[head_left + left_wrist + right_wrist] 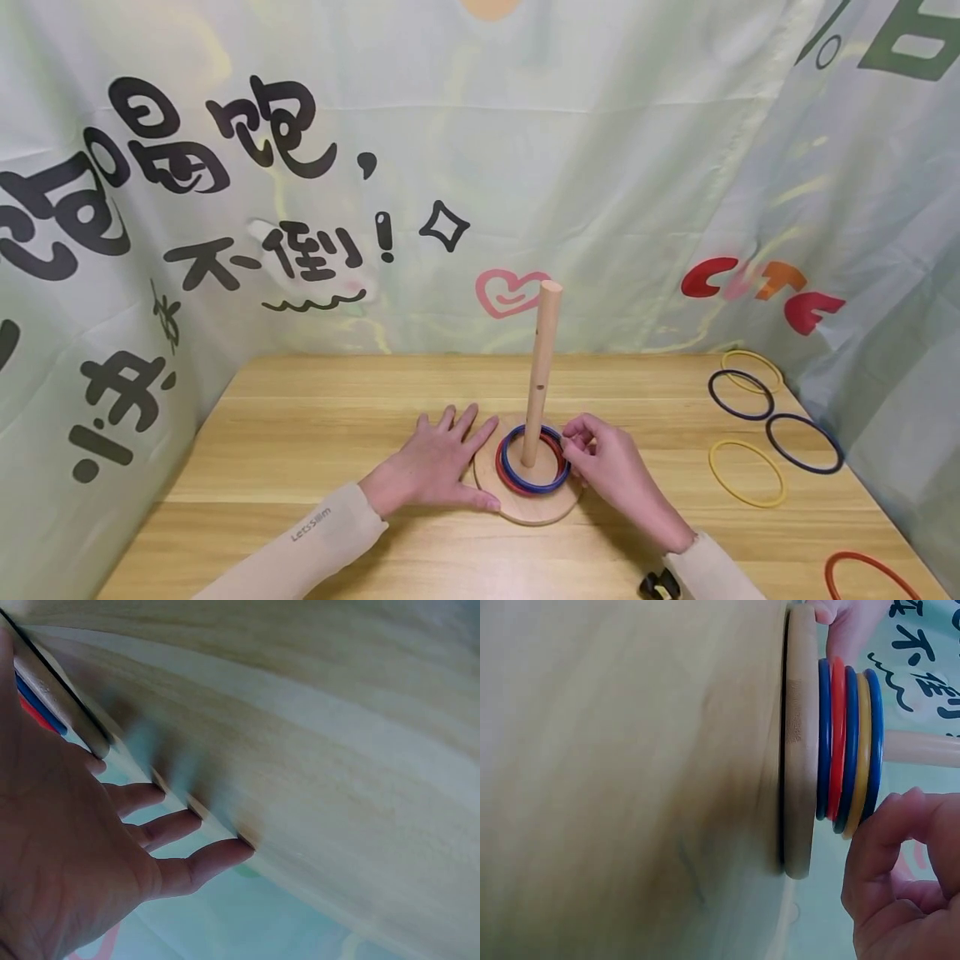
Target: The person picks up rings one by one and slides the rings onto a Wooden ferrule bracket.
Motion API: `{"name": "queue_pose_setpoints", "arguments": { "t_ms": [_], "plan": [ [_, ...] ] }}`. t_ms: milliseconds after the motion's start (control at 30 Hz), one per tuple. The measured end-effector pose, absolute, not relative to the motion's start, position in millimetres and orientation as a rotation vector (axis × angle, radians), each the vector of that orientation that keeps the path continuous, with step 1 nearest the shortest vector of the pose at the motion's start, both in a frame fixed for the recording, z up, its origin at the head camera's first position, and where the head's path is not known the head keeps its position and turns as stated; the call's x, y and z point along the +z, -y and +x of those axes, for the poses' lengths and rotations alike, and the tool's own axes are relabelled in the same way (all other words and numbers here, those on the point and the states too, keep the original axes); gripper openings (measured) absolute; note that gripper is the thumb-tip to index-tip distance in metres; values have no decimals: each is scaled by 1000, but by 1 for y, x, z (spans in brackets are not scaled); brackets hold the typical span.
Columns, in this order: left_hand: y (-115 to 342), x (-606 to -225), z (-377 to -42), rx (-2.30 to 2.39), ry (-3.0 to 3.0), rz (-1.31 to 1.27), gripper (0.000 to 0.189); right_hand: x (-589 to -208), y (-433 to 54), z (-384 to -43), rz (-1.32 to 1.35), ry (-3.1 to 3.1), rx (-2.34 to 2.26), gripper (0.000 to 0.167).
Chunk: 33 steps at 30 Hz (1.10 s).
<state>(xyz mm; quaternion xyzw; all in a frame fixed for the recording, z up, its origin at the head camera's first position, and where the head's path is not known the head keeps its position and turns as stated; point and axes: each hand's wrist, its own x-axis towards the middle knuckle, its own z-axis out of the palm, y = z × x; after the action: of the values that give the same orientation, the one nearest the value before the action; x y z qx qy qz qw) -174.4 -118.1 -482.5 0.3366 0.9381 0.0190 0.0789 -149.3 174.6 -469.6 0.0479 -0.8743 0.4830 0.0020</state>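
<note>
Blue ring (pixel 877 735) looks light, stiff, rim-grabbable: my right hand (pixel 613 468) pinches it there, left hand (pixel 435 468) splayed empty against base (pixel 532 511).

Wood-grained table (pixel 315 417) under a round base (pixel 532 512), two yellow rings (pixel 761 505), two dark-blue rings (pixel 791 416), one red ring (pixel 855 555)

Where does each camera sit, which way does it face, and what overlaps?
Head: worn on the head, facing forward and down at the wooden peg; left hand, right hand and sleeves show.
Left wrist: on that wrist, looking across the tabletop; the left hand shows, palm side.
Right wrist: on that wrist, facing the stacked rings side-on; the right hand and part of the left show.
Head and right wrist share the wooden base and stacked rings.
</note>
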Motion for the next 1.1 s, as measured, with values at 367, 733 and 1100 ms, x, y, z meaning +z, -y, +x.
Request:
{"name": "queue_pose_setpoints", "arguments": {
  "t_ms": [367, 733, 1100],
  "plan": [
    [119, -483, -174, 36, -2801, 997, 122, -466, -219, -134, 119, 2647, 1328, 6],
    [118, -483, -175, 53, -2802, 1001, 122, -469, -294, -121, -96, 2704, 1117, 26],
    [118, -483, -176, 60, -2803, 983, 123, -471, -351, -121, -261, 2975, 931, 60]
  ]
}}
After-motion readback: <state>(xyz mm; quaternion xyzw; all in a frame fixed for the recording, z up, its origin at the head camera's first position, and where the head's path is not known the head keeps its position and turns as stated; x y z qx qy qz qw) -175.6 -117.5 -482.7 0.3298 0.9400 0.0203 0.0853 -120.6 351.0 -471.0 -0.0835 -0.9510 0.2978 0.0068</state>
